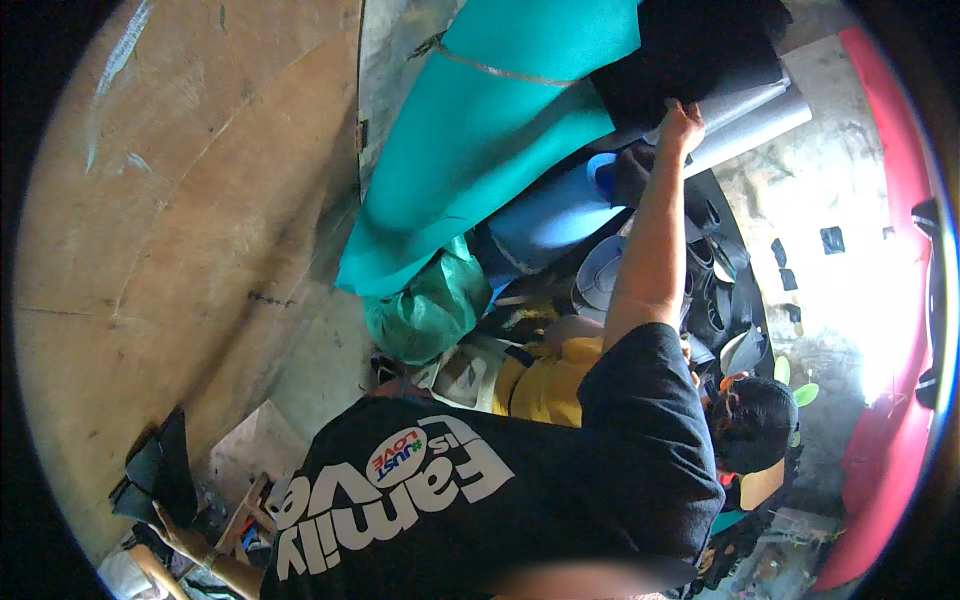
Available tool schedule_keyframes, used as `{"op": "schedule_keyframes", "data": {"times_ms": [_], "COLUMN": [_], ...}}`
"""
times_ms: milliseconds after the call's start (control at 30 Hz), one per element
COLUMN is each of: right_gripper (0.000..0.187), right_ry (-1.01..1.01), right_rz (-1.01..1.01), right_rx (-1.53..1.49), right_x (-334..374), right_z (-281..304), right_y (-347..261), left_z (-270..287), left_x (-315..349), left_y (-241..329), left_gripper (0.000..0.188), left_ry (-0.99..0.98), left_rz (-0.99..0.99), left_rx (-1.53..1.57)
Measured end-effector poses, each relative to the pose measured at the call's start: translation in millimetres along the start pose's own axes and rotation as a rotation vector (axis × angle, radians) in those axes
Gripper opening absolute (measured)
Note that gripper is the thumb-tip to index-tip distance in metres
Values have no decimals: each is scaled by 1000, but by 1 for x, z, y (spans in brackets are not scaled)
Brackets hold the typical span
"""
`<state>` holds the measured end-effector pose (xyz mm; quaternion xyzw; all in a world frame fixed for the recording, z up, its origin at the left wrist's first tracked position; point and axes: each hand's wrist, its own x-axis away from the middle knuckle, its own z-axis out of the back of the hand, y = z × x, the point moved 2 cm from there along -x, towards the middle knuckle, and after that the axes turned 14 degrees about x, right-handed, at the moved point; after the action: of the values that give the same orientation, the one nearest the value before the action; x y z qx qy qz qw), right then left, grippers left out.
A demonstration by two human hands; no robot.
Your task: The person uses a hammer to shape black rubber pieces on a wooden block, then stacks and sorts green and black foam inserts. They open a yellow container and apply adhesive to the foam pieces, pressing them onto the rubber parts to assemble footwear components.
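My right arm stretches up to the top of the view. There my right hand [683,128] is closed on the lower edge of a black sheet [690,65], which hangs beside a big teal roll [500,130]. At the lower left, my left hand [180,538] has its fingers stretched out, near or touching the bottom of a black folded piece [165,470]; contact is hard to make out. My black printed T-shirt [560,470] fills the lower middle.
Another person's dark-haired head [755,425] is close by on the right. Blue [555,215] and grey rolls [750,125] lie by the teal one, above a green bag [430,305]. Black shoe-like pieces [708,300] are piled there. A wooden panel [200,200] stands left, pink sheeting [890,420] right.
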<state>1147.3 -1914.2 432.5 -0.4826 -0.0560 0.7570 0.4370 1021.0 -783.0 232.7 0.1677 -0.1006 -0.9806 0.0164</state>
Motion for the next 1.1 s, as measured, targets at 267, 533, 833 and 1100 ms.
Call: {"op": "schedule_keyframes", "data": {"times_ms": [267, 533, 833, 1100], "right_gripper": [117, 117, 117, 90], "right_ry": [214, 36, -11, 250], "right_rz": [163, 381, 330, 433], "right_rx": [252, 572, 698, 493], "right_x": [-78, -181, -154, -119], "right_z": [26, 46, 78, 112], "right_y": [-38, -157, -195, -191], "left_z": [-9, 1, -122, -205], "left_x": [23, -96, -129, -197], "left_y": [124, 386, 669, 774], "left_gripper": [41, 38, 23, 19], "left_ry": [389, -717, -1080, -547], "left_rz": [350, -329, -1248, -1231], "left_rx": [409, 986, 925, 919]}}
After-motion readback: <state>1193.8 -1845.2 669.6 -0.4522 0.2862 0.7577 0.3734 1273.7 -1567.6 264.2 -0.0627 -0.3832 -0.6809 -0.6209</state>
